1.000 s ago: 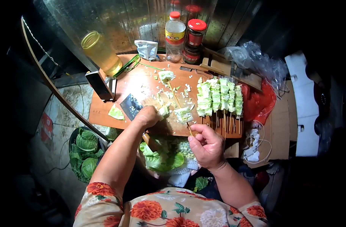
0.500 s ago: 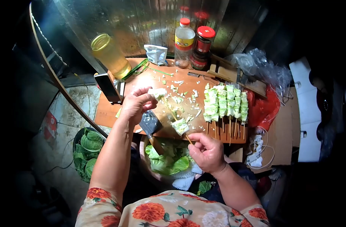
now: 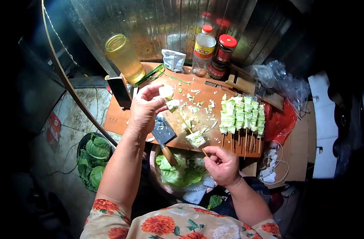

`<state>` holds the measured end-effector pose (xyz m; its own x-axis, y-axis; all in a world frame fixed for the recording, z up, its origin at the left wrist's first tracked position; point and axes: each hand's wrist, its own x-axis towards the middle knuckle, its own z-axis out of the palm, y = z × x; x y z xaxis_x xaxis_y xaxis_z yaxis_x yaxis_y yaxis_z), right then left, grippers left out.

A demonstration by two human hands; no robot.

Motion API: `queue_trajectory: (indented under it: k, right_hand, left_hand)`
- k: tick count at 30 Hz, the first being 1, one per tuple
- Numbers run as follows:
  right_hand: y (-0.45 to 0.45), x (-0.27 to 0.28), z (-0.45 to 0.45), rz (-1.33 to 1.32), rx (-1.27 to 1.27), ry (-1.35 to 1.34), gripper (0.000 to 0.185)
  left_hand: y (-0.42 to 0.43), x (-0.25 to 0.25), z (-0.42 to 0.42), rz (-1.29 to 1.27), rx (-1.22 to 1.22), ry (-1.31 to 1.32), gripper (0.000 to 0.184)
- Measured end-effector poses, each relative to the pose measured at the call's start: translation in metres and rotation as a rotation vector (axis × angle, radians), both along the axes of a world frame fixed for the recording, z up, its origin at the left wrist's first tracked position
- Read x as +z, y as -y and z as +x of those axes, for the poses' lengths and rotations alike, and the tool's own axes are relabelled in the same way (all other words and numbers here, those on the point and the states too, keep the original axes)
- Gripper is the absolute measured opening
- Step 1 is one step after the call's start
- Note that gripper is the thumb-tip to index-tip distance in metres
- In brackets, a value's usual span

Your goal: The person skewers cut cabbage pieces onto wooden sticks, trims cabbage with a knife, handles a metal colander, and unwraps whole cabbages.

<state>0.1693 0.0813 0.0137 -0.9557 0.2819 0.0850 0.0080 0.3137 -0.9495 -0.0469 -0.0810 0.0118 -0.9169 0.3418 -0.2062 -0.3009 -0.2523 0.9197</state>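
Observation:
My left hand (image 3: 145, 106) pinches a pale folded cabbage piece (image 3: 166, 92) between thumb and fingers, over the cutting board. My right hand (image 3: 223, 165) grips the lower end of a thin wooden skewer (image 3: 186, 126), which slants up toward the left hand. One cabbage bundle (image 3: 196, 139) is threaded on its lower half, and another cabbage piece (image 3: 173, 104) sits at the upper end, just below the left fingers. Right of the hands, several finished cabbage skewers (image 3: 241, 115) lie side by side, sticks toward me. A cleaver (image 3: 164, 133) rests at the board's near edge.
Cabbage scraps litter the wooden board (image 3: 118, 119). A phone (image 3: 119, 91), a jar of yellow liquid (image 3: 126, 59), a bottle (image 3: 204, 49) and sauce jars (image 3: 225, 46) stand behind. Below are a basin (image 3: 153, 159) of leaves and whole cabbages (image 3: 97, 147). A red bag (image 3: 283, 119) lies right.
A cabbage piece now shows on the skewer's upper end, below the one in my left fingers. More bare stick shows between the lower bundle and my right hand. The view has shifted slightly.

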Motion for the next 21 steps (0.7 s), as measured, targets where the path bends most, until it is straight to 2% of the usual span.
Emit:
queue_trajectory:
  k: [7, 9, 16, 19, 21]
  right_hand:
    - [-0.004, -0.003, 0.005, -0.057, -0.003, 0.02, 0.02]
    - [-0.006, -0.003, 0.006, -0.095, -0.007, 0.032, 0.02]
    - [-0.007, -0.003, 0.006, -0.16, -0.005, 0.075, 0.02]
    - [-0.006, -0.003, 0.005, -0.154, -0.007, 0.062, 0.02]
    - [-0.005, -0.003, 0.005, -0.151, -0.018, 0.063, 0.019]
  left_hand:
    - [0.009, 0.008, -0.005, -0.015, -0.151, 0.029, 0.041]
    - [0.01, 0.007, -0.006, 0.011, -0.186, -0.004, 0.036]
    - [0.012, 0.006, -0.007, 0.035, -0.266, -0.092, 0.038]
    - [0.01, 0.008, -0.005, 0.058, -0.223, -0.047, 0.038]
    - [0.009, 0.009, -0.004, 0.203, -0.204, 0.1, 0.034]
